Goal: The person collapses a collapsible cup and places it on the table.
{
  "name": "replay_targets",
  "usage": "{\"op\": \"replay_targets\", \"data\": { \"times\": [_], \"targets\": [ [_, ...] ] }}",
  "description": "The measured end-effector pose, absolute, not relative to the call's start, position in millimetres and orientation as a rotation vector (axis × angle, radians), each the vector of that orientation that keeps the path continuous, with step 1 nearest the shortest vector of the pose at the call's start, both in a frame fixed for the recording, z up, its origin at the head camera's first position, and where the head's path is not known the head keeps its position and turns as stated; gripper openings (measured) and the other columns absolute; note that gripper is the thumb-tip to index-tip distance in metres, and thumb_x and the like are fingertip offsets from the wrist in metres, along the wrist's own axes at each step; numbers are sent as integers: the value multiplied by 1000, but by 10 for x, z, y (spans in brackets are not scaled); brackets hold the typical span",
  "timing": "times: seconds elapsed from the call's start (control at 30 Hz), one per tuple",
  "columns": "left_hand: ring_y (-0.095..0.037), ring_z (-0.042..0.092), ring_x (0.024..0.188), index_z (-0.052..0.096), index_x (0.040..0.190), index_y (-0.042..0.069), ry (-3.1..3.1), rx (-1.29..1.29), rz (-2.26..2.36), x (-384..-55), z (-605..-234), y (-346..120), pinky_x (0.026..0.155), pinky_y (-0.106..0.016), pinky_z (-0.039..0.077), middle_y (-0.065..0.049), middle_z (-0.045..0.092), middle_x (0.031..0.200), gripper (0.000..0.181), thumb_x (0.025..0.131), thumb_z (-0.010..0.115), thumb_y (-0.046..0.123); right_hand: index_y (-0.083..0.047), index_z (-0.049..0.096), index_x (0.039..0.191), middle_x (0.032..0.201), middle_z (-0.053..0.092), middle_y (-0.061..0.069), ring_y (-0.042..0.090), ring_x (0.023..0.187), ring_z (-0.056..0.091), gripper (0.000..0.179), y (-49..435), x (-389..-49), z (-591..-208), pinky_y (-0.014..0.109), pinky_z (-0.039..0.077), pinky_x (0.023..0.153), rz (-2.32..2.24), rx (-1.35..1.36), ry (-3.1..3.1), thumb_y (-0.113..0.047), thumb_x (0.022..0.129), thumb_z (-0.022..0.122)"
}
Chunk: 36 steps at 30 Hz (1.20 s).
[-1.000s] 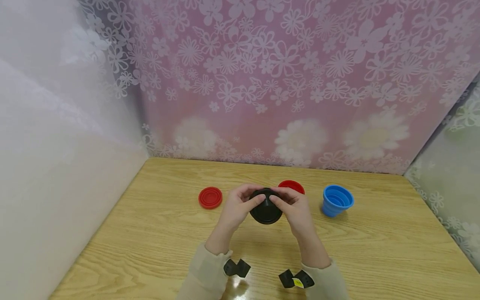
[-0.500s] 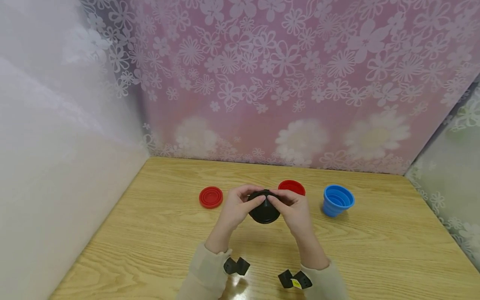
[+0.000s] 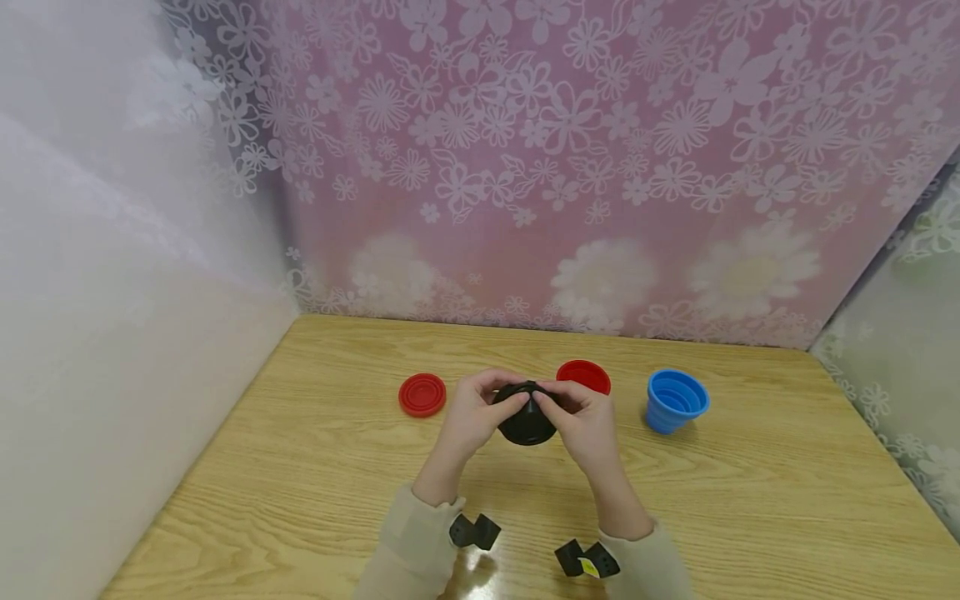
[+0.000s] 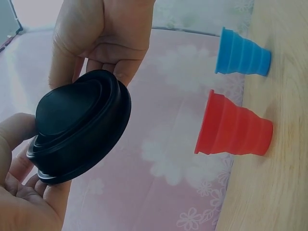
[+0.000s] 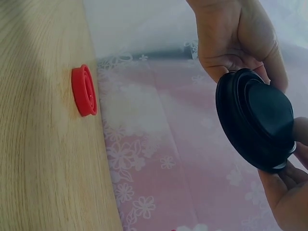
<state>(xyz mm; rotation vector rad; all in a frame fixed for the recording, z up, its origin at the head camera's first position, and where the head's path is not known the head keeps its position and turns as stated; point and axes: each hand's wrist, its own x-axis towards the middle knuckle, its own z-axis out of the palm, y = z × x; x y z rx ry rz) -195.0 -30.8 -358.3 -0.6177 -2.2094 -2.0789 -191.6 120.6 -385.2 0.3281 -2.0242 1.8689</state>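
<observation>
Between both hands, above the table, is a black collapsible cup (image 3: 527, 427), mostly folded flat, its stepped rings showing in the left wrist view. My left hand (image 3: 477, 411) grips its left side, thumb on the near face and fingers behind the rim. On the opposite side my right hand (image 3: 591, 421) holds it the same way, the two thumbs close together. Behind the right hand stands a red collapsible cup (image 3: 583, 375), partly hidden in the head view; the left wrist view shows that red cup (image 4: 236, 124) unfolded and upright.
An unfolded blue collapsible cup (image 3: 675, 402) stands to the right on the wooden table (image 3: 315, 467). A flat folded red cup (image 3: 422, 395) lies to the left. Flowered pink cloth (image 3: 480, 167) rises behind the table, with pale walls at both sides.
The black cup shifts slightly left and tilts a little, with its visible face looking smaller. The right hand moves a little left with it. The other cups stay put.
</observation>
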Motion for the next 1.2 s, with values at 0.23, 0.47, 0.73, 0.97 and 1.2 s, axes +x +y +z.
{"op": "replay_targets", "data": {
  "times": [0.23,0.47,0.73,0.97,1.2],
  "targets": [
    [-24,61,73,63,93,-8,-2205,-596,-2052,-1950,-3594,-293,66,-28,51,-20,61,89,14,79,61,-5,9,66,88,85,64,22,10,70,62,15,1191,-1890,-3831,25,51,64,1835,323,-2022,3,74,67],
    [-21,61,71,63,94,-7,-2232,-581,-2039,-1952,-3592,-292,66,-28,51,-18,61,91,15,81,60,-2,10,65,92,87,63,23,11,72,62,17,1212,-1892,-3827,26,51,66,1878,295,-2047,4,76,65],
    [-19,60,77,62,100,-5,-2200,-591,-2159,-2096,-3806,-288,69,-30,51,-16,60,93,19,85,58,5,9,64,98,90,62,20,14,75,62,20,1254,-1897,-3819,27,51,67,1942,262,-2059,1,80,62],
    [-18,60,80,57,110,-3,-2185,-519,-2251,-2143,-3850,-314,69,-33,51,-14,59,98,29,87,58,15,12,61,101,84,64,-1,13,74,62,22,1312,-1919,-3804,27,52,63,2025,129,-1948,2,81,60],
    [-20,61,74,63,101,-1,-2321,-519,-2132,-2167,-3861,-379,67,-31,51,-11,62,93,30,83,63,22,10,61,102,84,63,-2,13,76,59,22,1369,-1935,-3783,24,51,64,2037,27,-1893,0,82,60]
  ]
}}
